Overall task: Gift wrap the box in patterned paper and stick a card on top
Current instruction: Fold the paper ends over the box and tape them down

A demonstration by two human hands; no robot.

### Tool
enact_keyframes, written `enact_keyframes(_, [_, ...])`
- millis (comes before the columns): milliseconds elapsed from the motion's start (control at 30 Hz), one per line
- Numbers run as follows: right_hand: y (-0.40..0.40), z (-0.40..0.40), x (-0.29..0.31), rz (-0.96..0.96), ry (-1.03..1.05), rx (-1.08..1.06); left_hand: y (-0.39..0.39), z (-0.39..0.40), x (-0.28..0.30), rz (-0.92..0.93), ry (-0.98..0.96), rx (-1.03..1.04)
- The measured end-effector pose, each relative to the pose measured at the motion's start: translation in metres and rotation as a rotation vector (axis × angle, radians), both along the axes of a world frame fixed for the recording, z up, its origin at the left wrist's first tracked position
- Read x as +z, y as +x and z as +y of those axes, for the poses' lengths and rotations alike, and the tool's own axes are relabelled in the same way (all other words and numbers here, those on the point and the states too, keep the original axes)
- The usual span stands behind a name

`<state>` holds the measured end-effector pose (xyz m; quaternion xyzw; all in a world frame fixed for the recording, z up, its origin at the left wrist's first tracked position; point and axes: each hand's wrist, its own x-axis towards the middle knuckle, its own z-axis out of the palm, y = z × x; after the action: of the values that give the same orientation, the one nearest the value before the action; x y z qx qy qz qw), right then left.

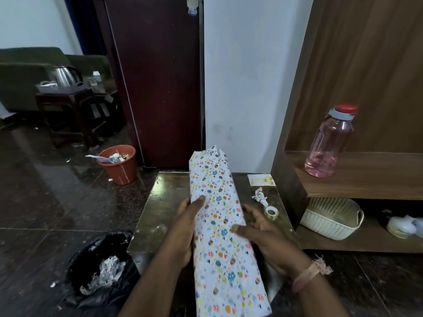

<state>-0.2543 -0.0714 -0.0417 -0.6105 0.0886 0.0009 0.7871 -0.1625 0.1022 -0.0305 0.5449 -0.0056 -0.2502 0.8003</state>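
both hands, left hand and right hand, grip the wrapped box over the table. wrapping looks done. next: fetch the card at the table's far right corner, then tape.

I'm looking at a home living rm: maroon fridge, green sofa, kettle on a side table, orange bin, wooden shelf unit w/ pink bottle.

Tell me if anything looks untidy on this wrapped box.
The far end of the wrapped box looks bunched into crumpled peaks rather than folded flat. A torn paper scrap lies on the table beside the tape roll.
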Motion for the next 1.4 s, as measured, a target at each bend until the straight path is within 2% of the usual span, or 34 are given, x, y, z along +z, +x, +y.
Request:
enact_keyframes(133, [-0.006,-0.006,-0.003,0.006,0.0,0.071,0.003,0.001,0.009,-0.089,-0.005,0.005])
enact_keyframes(367, [0.008,0.009,0.027,-0.239,0.062,-0.243,-0.011,-0.008,0.022,-0.271,0.027,-0.058])
enact_keyframes(467, [0.015,0.008,0.034,-0.307,-0.037,-0.295,-0.006,-0.01,0.037,-0.365,0.006,0.022])
enact_keyframes(633, [0.01,0.016,0.044,-0.386,-0.337,-0.305,0.0,-0.009,0.059,-0.547,-0.063,0.167])
enact_keyframes(833, [0.007,0.017,0.066,-0.525,-0.449,-0.398,-0.008,-0.005,0.1,-0.789,-0.286,0.158])
enact_keyframes(933, [0.005,0.018,0.07,-0.515,-0.5,-0.446,-0.009,-0.003,0.111,-0.904,-0.236,0.112])
enact_keyframes(1167, [0.01,0.015,0.034,-0.378,-0.455,-0.389,0.001,-0.007,0.039,-0.762,0.046,0.001])
enact_keyframes(1400, [0.01,0.015,0.035,-0.434,-0.473,-0.429,0.012,-0.007,0.024,-0.754,0.056,-0.056])
